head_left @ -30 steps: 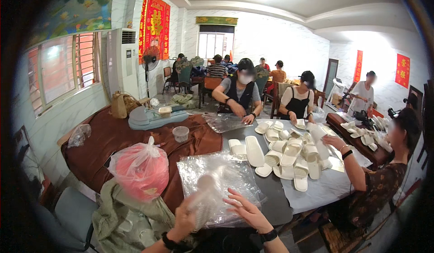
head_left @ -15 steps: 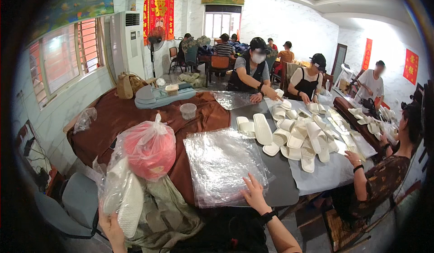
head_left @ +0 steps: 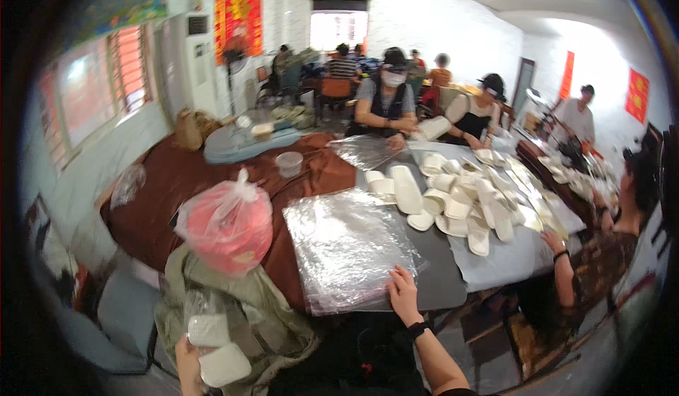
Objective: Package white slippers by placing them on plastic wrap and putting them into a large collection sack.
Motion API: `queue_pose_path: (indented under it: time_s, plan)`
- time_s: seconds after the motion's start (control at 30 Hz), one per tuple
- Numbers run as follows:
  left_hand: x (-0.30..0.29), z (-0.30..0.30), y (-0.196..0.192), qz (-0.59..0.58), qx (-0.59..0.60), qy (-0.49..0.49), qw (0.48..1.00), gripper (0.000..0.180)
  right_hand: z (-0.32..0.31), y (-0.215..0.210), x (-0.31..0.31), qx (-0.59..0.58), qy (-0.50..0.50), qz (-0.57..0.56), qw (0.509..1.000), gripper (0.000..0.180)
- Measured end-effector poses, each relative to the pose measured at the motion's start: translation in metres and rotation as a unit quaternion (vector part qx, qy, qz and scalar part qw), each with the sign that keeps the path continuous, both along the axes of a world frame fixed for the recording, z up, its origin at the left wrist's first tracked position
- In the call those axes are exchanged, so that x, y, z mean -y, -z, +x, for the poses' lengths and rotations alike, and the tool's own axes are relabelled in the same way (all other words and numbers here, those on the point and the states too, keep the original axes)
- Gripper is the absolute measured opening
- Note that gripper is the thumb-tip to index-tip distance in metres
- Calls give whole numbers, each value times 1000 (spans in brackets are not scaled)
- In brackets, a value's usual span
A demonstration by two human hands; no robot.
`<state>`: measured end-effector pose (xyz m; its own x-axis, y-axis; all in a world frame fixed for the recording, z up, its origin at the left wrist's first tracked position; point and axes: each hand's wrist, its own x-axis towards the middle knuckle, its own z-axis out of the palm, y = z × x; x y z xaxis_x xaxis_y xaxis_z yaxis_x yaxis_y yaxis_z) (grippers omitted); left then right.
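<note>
My left hand [head_left: 187, 365], low at the left, is closed around a pair of white slippers [head_left: 221, 359]. Clear plastic covers at least the upper part of the pair, and my fingers are partly hidden behind it. On the table's near edge lies a stack of clear plastic bags [head_left: 346, 244]. My right hand [head_left: 404, 295] touches the lower right side of that stack, fingers stretched out over it and slightly bent. Beyond it, a heap of white slippers [head_left: 463, 201] covers the right part of the grey tabletop [head_left: 435, 265].
A knotted bag with pink contents [head_left: 230, 222] stands left of the stack, above a greenish sack [head_left: 272, 318]. Brown cloth [head_left: 152, 191] carries a clear tub [head_left: 289, 164] and a blue-grey device [head_left: 247, 144]. Co-workers sit across and at right; a grey chair [head_left: 124, 318] is at left.
The slippers in my left hand have swung down from beside the pink bag to over the greenish sack. My right hand's fingers have drawn closer together at the stack's edge.
</note>
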<state>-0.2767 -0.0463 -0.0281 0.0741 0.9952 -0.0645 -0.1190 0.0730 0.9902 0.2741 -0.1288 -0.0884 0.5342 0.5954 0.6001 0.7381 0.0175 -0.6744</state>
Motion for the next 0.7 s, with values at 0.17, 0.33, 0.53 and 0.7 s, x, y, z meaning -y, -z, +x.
queue_pose_path:
  time_s: [0.17,0.33,0.53,0.7]
  plan:
    - [7,30,-48,38,-101,23,994,38,1,9,-2,7,-11,11,1000,27]
    - [-2,44,-75,84,-71,-43,993,38,-3,9,3,24,4,60,998,23]
    - [-7,52,-71,68,-94,-70,991,46,2,13,5,-32,-14,82,996,21]
    - [-10,40,-61,116,-79,-70,988,39,9,6,-3,30,30,67,997,18]
